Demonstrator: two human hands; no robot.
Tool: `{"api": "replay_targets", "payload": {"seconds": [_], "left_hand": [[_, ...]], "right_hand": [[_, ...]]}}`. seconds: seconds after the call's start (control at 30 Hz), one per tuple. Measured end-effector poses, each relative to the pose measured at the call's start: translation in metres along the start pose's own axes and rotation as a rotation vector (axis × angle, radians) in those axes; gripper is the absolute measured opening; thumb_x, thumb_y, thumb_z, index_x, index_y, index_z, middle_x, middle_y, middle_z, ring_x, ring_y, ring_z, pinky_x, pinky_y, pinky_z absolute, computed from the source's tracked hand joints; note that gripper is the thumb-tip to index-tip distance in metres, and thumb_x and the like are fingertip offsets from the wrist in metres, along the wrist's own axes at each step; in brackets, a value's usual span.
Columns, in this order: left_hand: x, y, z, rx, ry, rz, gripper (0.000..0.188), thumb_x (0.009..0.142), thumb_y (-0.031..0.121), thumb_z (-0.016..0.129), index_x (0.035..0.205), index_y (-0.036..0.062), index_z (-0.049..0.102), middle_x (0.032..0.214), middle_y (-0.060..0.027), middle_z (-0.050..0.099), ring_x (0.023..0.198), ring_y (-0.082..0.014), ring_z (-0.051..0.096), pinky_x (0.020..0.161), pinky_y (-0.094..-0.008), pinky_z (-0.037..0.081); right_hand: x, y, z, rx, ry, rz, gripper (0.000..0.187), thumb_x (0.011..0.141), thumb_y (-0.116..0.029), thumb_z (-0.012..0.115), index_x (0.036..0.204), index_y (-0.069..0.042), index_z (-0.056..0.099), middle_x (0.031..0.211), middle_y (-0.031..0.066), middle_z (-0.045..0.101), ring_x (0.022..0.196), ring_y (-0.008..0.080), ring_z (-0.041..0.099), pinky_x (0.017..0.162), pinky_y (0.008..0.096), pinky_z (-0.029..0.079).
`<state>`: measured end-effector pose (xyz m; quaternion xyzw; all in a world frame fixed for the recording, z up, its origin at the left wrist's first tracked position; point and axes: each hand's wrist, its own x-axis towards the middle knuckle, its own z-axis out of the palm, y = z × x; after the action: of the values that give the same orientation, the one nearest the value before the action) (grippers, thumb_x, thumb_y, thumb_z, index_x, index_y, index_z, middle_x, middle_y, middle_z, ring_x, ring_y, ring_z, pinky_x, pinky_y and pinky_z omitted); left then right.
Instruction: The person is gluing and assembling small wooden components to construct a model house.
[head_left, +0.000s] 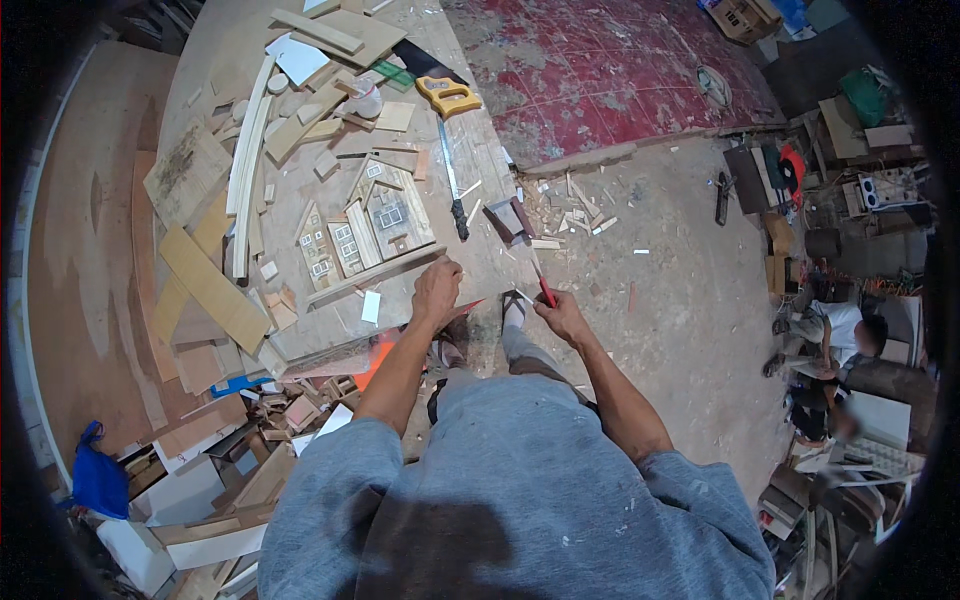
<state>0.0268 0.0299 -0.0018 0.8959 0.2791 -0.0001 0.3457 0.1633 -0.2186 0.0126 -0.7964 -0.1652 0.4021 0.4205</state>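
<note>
Gripping a red-handled hammer [528, 255] — head dark, handle slim.

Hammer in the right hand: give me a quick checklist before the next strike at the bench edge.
1. Grip: right hand closed on the red handle of the hammer. Ok.
2. Work held: left hand presses on the wood strip at the bench edge. Ok.
3. Left fingers out of the head's path: head is raised to the right, apart from them. Ok for now.
4. Nail or target: too small to see. Cannot tell.
5. Loose tools: knife and saw lie on the bench near the hammer. Not ok.
6. Feet: sandalled, wood scraps around. Not ok.
</note>
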Motion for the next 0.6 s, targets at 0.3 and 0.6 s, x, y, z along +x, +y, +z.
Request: {"api": "replay_targets", "payload": {"seconds": [0.3,0.6], "left_hand": [[-0.012,0.016,0.007,-0.054,0.079,0.065,0.016,0.091,0.015,0.059,0.097,0.0044,0.07,0.102,-0.016,0.063,0.095,-0.0365,0.064,0.082,-0.0478,0.051],[-0.018,0.02,0.023,0.146,-0.048,0.164,0.014,0.09,0.01,0.055,0.091,0.0033,0.068,0.098,-0.0156,0.063,0.09,-0.0361,0.066,0.075,-0.0478,0.054]], "right_hand": [[-0.006,0.006,0.003,-0.022,-0.001,0.024,0.022,0.083,-0.015,0.068,0.091,0.005,0.065,0.07,0.0066,0.059,0.068,0.0158,0.054,0.066,0.0346,0.046],[0.013,0.002,0.028,-0.009,0.077,-0.062,0.021,0.083,-0.015,0.068,0.092,0.004,0.069,0.073,0.007,0.065,0.07,0.0155,0.058,0.068,0.0323,0.048]]}}
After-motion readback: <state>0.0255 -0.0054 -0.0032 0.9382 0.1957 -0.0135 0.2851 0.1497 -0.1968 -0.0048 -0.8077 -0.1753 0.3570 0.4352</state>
